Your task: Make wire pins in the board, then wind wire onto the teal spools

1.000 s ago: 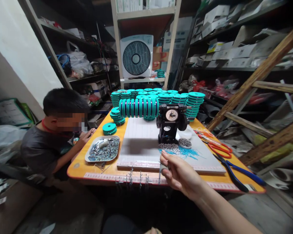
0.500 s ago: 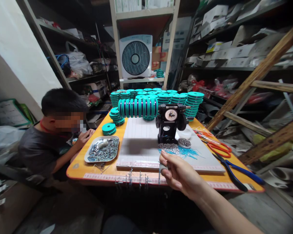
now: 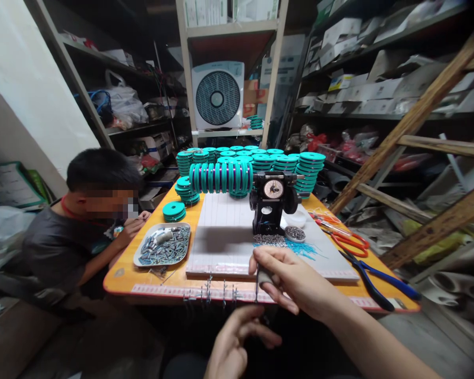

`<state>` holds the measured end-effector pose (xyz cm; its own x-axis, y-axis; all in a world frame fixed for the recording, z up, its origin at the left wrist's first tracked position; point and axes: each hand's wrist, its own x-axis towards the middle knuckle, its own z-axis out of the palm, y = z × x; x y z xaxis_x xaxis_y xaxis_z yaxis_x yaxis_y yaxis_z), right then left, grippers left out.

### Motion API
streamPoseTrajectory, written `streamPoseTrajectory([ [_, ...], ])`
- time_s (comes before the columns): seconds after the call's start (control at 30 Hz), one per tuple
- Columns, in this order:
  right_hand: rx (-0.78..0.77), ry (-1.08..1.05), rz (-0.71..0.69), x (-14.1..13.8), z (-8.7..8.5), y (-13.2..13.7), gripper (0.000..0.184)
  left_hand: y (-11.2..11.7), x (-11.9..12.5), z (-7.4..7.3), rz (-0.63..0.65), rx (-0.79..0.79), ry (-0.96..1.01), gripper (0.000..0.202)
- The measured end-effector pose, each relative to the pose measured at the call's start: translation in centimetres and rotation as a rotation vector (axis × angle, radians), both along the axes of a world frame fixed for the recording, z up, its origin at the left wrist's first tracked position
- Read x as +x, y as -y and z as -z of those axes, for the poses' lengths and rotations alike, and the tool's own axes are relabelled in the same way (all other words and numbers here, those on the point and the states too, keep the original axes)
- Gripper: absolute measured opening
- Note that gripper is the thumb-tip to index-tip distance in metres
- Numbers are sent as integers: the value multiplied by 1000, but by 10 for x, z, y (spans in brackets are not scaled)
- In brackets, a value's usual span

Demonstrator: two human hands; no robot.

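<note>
My right hand (image 3: 288,279) is closed in a pinch on a small grey metal weight (image 3: 264,276) over the table's front edge, with a thin line hanging down from it. My left hand (image 3: 231,345) has come up below the edge, fingers half curled and apart, holding nothing I can see. Several rigged lines (image 3: 217,292) hang along the front edge beside it. A black winding machine (image 3: 272,202) with a dial carries a row of teal spools (image 3: 221,176) on its shaft over a white mat (image 3: 229,231).
A metal tray of grey weights (image 3: 164,245) lies at the left. Stacks of teal spools (image 3: 280,163) stand at the back. Orange pliers (image 3: 347,239) and blue-handled pliers (image 3: 379,281) lie at the right. Another person (image 3: 82,226) sits at the table's left. Shelves and a fan (image 3: 217,95) stand behind.
My left hand has risen into view below the table edge. My right hand has shifted slightly left and down with the weight. The view has tilted down a little.
</note>
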<state>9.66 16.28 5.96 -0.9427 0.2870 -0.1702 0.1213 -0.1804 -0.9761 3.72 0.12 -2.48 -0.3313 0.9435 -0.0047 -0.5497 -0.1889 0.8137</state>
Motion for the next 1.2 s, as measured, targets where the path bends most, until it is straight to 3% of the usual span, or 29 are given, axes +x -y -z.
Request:
streamPoseTrajectory([
  [0.07, 109, 22, -24, 1, -5, -5, 39, -19, -11, -5, -13, 74, -64, 58],
  [0.17, 228, 38, -35, 2, -7, -11, 39, -36, -18, -20, -43, 1, -132, 37],
  [0.3, 272, 47, -37, 3, -6, -14, 39, -44, -21, -36, -96, -79, -239, 33],
  [0.5, -193, -16, 14, -1, 3, -8, 33, -52, -18, -31, -133, -130, -304, 35],
  [0.73, -597, -59, 137, -12, 0, 12, 39, -46, -4, -41, -399, -54, -429, 39],
  [1.03, -728, -67, 194, -19, -7, 15, 40, -48, -2, -38, -543, -37, -503, 49],
  [1.2, -719, -63, 200, -20, -1, 9, 39, -41, -1, -25, -462, -148, -474, 54],
])
